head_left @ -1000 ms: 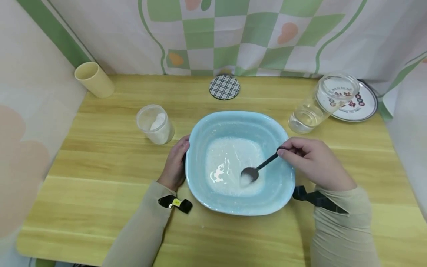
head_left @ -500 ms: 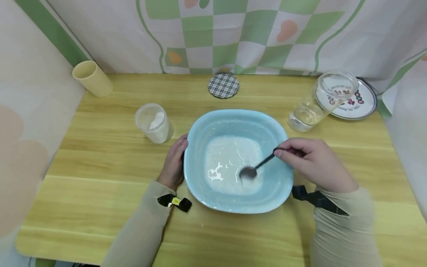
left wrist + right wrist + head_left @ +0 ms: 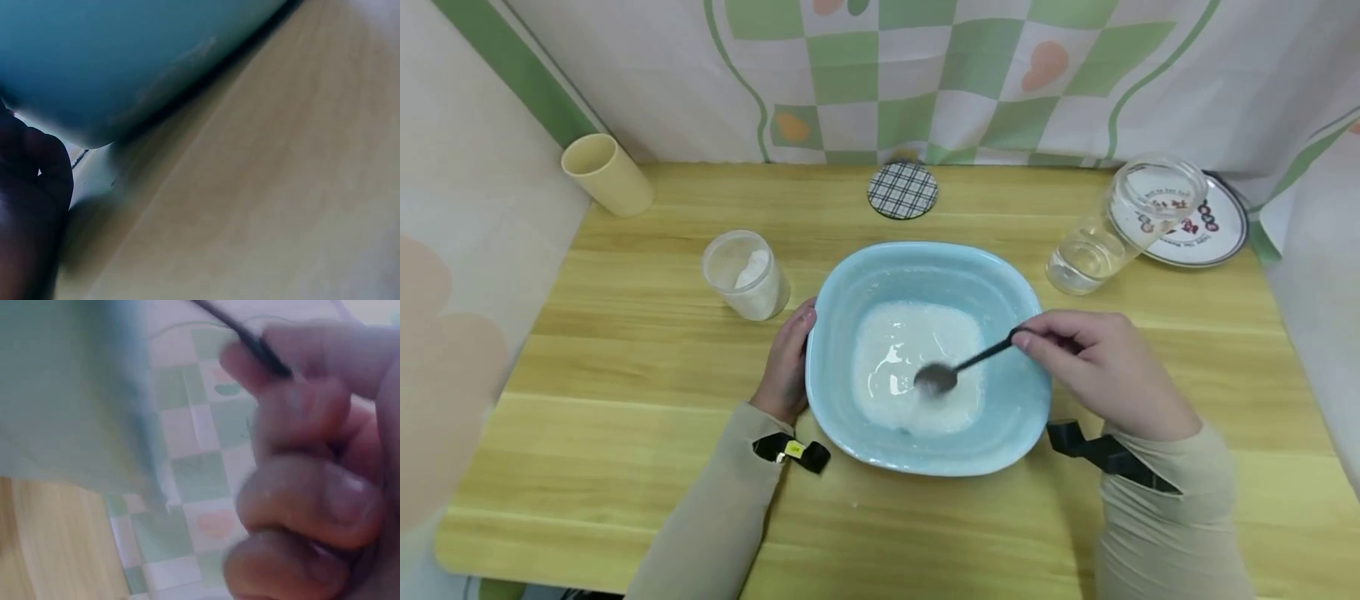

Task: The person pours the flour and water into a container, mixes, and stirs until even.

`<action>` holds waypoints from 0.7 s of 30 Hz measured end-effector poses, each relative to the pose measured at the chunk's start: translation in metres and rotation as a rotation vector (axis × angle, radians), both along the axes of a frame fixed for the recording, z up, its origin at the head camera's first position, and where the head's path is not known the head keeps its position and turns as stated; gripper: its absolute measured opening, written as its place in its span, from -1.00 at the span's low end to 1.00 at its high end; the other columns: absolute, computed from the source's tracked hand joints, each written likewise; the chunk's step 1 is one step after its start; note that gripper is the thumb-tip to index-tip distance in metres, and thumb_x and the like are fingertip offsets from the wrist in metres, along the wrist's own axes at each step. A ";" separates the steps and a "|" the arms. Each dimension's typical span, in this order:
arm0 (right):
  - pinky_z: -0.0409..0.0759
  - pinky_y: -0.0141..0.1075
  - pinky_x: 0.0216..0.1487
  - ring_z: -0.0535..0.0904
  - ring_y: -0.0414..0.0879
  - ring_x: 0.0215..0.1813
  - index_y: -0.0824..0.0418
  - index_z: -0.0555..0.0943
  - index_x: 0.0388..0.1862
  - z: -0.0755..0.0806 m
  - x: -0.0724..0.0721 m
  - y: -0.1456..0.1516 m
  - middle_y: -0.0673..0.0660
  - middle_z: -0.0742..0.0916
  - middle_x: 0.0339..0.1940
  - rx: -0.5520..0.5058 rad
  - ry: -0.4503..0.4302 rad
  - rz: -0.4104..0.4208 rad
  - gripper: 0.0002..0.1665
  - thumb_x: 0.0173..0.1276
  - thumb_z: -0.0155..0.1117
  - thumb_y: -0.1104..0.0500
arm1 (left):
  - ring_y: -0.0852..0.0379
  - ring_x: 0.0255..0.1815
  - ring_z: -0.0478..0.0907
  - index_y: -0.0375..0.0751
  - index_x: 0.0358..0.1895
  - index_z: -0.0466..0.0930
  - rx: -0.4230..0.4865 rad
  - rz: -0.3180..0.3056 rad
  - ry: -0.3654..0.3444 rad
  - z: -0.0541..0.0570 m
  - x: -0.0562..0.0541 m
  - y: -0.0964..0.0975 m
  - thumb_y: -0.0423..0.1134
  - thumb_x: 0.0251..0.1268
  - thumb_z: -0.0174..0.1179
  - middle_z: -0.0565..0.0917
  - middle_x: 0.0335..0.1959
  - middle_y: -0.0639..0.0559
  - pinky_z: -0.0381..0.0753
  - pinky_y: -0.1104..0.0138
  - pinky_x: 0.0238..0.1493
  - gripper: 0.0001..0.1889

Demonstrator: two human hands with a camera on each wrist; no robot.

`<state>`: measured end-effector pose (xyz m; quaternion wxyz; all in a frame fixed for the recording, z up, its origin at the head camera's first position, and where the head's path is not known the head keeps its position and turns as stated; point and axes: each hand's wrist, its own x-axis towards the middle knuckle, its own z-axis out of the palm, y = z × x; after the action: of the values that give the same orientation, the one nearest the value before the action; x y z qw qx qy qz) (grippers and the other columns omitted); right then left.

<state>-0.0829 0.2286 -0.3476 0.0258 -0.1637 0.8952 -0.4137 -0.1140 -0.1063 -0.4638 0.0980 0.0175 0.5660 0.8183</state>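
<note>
A light blue basin point(image 3: 1011, 408) holds a pool of white, milky liquid point(image 3: 887, 342). My left hand point(image 3: 785, 367) grips the basin's left side, thumb near the rim; its other fingers are mostly hidden behind the wall. In the left wrist view, the curled left hand point(image 3: 31, 169) lies beside the basin's underside point(image 3: 112, 62). Over the basin's right rim, my right hand point(image 3: 1097, 362) pinches the end of a dark spoon point(image 3: 985, 354). The spoon's blurred bowl is at the liquid. In the right wrist view, thumb and forefinger pinch the handle point(image 3: 250, 340), the other fingers curled.
Left of the basin stands a clear jar point(image 3: 748, 279) of white powder. A yellow cup point(image 3: 610, 177) sits at the back left, a plaid coaster point(image 3: 902, 190) at the back. Back right are a glass jug point(image 3: 1090, 254) with clear liquid and a patterned plate point(image 3: 1217, 242).
The spoon's bowl has moved left through the white liquid, and its handle lies flatter. The basin has shifted slightly left. Both hands keep their hold.
</note>
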 end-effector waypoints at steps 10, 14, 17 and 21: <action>0.39 -0.39 -0.55 0.40 -0.24 -0.55 0.02 0.64 -0.50 0.001 -0.001 0.001 -0.14 0.55 -0.64 0.186 -0.051 0.019 -0.76 0.42 0.32 0.14 | 0.11 -0.08 0.57 -0.33 0.39 0.37 -0.002 0.009 -0.004 -0.001 -0.001 -0.001 0.00 0.58 -0.18 0.61 0.01 -0.03 0.64 0.32 -0.11 -0.45; 0.39 -0.41 -0.61 0.39 -0.22 -0.60 0.10 0.67 -0.47 0.000 0.000 -0.004 -0.10 0.55 -0.66 0.065 -0.026 0.019 -0.80 0.40 0.33 0.22 | 0.11 -0.06 0.57 -0.31 0.39 0.38 0.000 0.013 -0.012 -0.001 -0.001 -0.001 0.01 0.59 -0.17 0.60 0.04 -0.03 0.64 0.32 -0.09 -0.45; 0.29 -0.38 -0.67 0.33 -0.18 -0.65 0.16 0.72 -0.40 0.001 0.001 0.000 -0.02 0.54 -0.69 0.019 0.026 -0.105 -0.87 0.38 0.35 0.23 | 0.12 -0.06 0.57 -0.32 0.39 0.36 0.009 0.005 -0.011 0.000 -0.001 -0.001 0.01 0.59 -0.17 0.60 0.03 -0.03 0.64 0.32 -0.10 -0.44; 0.25 -0.36 -0.64 0.31 -0.20 -0.63 0.08 0.69 -0.46 0.003 0.001 0.005 -0.05 0.52 -0.68 0.146 -0.029 -0.123 -0.80 0.40 0.34 0.15 | 0.13 -0.09 0.57 -0.34 0.38 0.36 0.025 -0.003 -0.015 0.000 0.000 -0.001 0.01 0.59 -0.17 0.61 0.00 -0.01 0.64 0.32 -0.13 -0.44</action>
<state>-0.0821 0.2337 -0.3445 0.0252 -0.1002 0.9309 -0.3504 -0.1142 -0.1073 -0.4637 0.1034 0.0135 0.5551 0.8252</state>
